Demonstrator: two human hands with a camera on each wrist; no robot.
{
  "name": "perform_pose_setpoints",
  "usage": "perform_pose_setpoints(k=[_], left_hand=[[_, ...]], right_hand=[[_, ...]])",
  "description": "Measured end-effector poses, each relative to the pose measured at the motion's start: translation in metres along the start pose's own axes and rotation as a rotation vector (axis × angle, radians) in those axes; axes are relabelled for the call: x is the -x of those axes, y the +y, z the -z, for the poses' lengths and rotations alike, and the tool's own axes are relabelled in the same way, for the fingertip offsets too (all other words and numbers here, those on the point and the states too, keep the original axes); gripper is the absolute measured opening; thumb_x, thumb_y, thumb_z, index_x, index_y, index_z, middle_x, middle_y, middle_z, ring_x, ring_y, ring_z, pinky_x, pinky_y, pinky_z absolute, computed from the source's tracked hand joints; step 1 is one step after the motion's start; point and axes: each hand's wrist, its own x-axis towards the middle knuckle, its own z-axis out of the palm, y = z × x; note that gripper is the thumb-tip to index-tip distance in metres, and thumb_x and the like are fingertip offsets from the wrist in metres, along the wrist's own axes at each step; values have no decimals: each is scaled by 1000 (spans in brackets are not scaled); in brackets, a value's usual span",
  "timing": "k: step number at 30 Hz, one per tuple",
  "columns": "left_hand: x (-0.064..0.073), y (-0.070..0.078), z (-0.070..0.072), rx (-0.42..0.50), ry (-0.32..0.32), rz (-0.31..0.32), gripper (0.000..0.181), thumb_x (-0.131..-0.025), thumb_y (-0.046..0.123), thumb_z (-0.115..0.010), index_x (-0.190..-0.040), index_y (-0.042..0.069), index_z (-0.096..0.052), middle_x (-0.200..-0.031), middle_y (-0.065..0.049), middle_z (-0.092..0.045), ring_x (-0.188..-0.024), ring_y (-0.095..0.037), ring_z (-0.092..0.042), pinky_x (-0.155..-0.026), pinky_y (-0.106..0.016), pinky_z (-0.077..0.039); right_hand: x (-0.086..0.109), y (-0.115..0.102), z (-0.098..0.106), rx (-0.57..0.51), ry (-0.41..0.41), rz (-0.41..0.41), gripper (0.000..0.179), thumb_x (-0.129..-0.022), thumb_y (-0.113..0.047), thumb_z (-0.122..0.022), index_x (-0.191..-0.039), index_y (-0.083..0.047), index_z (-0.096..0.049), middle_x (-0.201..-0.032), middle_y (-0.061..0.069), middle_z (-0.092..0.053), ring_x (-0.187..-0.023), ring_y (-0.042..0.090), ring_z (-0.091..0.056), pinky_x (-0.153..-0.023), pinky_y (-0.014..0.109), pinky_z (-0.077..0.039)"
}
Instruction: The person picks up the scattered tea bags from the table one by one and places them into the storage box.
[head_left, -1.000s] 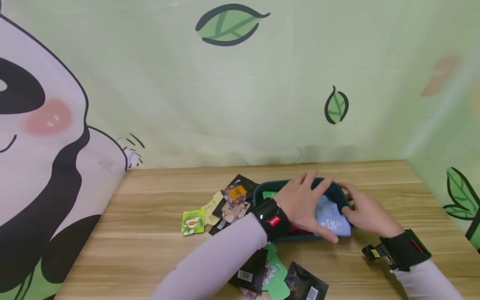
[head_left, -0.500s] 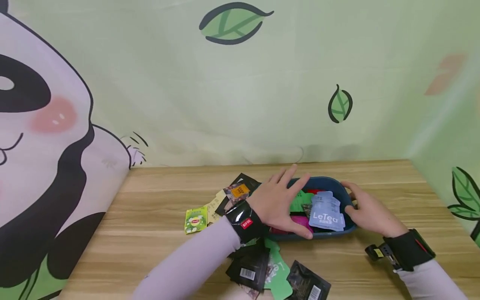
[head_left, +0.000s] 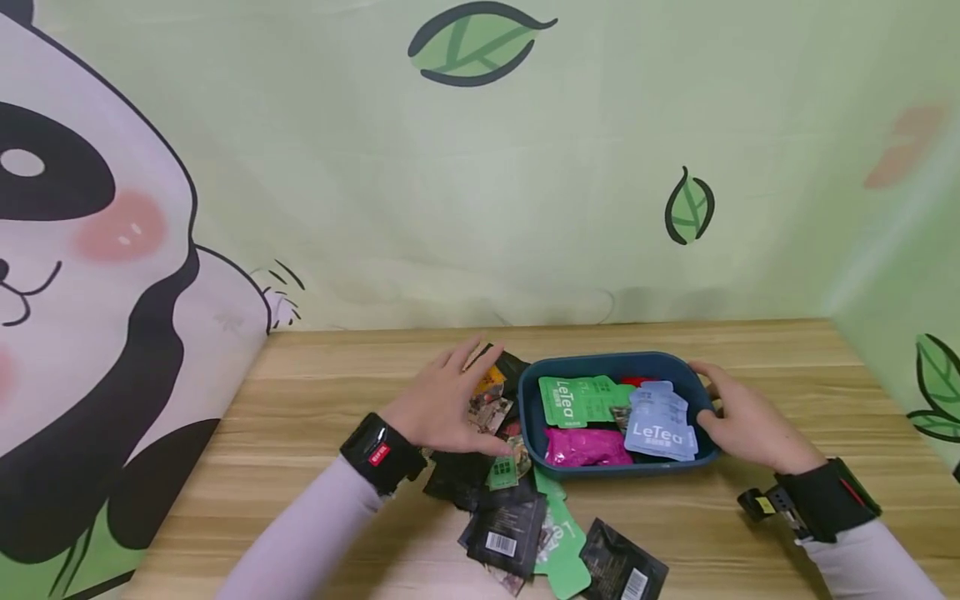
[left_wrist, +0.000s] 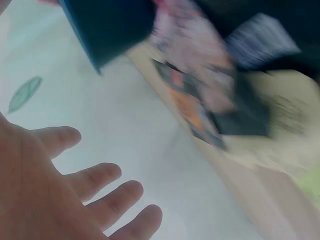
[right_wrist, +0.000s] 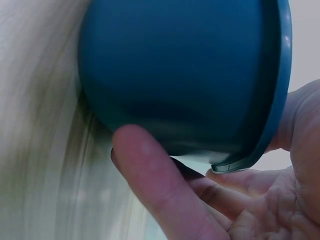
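A dark blue plastic bin stands right of the middle on the wooden table. Inside lie green LeTea packets, pale blue LeTea packets and a shiny pink packet. My right hand holds the bin's right end, thumb and fingers curved round its outer wall; the right wrist view shows the thumb at the wall. My left hand, fingers spread and holding nothing, is over the pile left of the bin. In the left wrist view its fingers are straight and apart.
Several black sachets with barcodes and a green LeTea packet lie in front of the bin. Another black sachet is near the front edge. Behind the table hangs a pale green cloth with leaf and panda prints.
My left hand has moved left, from over the bin to the pile beside it, uncovering the packets inside. My right hand stays at the bin's right end.
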Motion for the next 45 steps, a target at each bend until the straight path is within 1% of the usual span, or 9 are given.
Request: perform_pose_setpoints(k=[5, 9, 12, 17, 23, 30, 34, 38, 45], left_hand=[[24, -27, -6, 0, 16, 63, 135, -57, 91, -59, -164, 24, -12, -164, -20, -18, -142, -48, -29, -110, -60, -28], [43, -48, -10, 2, -3, 103, 135, -56, 89, -63, -164, 22, -17, -163, -18, -20, -143, -46, -29, -108, -61, -31], [58, -60, -12, -5, -9, 120, 134, -55, 86, -67, -163, 20, -22, -161, -18, -26, -141, -44, -33, -105, -61, -35], [78, -77, -16, -8, -14, 151, 134, -53, 81, -73, -161, 19, -26, -158, -17, -33, -138, -41, -39, -104, -60, -37], [96, -89, -26, 3, 3, 170, 124, -53, 66, -82, -157, 18, -36, -154, -9, -41, -134, -35, -45, -101, -57, -41], [102, -93, -37, -21, 42, 180, 105, -59, 61, -80, -151, 20, -47, -146, 0, -49, -130, -28, -49, -101, -53, -42], [100, -95, -39, -15, 62, 174, 99, -62, 59, -79, -148, 19, -51, -144, 1, -51, -128, -26, -50, -101, -52, -42], [97, -95, -40, -4, 74, 166, 95, -61, 56, -81, -145, 18, -54, -140, 1, -53, -126, -26, -52, -100, -52, -43], [94, -97, -43, -2, 64, 162, 90, -62, 51, -81, -142, 18, -57, -133, 2, -56, -121, -23, -54, -100, -47, -44]], right_hand=[[0, 1, 0, -4, 3, 5, 68, -91, -10, -57, -152, 7, -30, -124, 36, -56, -106, 41, -60, -72, 41, -51], [-1, 3, -1, 4, 6, 8, 68, -91, -10, -58, -152, 6, -31, -124, 36, -57, -105, 41, -61, -71, 39, -50], [-1, 2, -2, 7, 5, 7, 69, -91, -10, -58, -152, 6, -31, -124, 36, -57, -107, 42, -60, -72, 41, -51], [-1, 1, -2, 5, 2, 0, 69, -92, -12, -58, -153, 5, -29, -127, 37, -55, -109, 44, -59, -78, 49, -53], [-3, 0, -2, 6, 0, 2, 69, -92, -12, -58, -153, 5, -29, -127, 36, -56, -108, 42, -60, -78, 49, -53], [-4, -1, -1, -2, -6, -4, 69, -92, -11, -57, -153, 5, -28, -128, 36, -55, -109, 43, -59, -80, 51, -53], [-4, -1, 0, -6, -7, -16, 70, -92, -11, -57, -154, 5, -28, -127, 36, -54, -107, 41, -60, -80, 50, -53], [-3, 0, 0, -8, -8, -13, 70, -92, -11, -57, -153, 5, -28, -127, 36, -55, -105, 40, -61, -78, 48, -53], [-1, 2, -2, -9, -6, -11, 70, -92, -11, -57, -153, 6, -28, -126, 37, -55, -105, 41, -61, -79, 50, -53]])
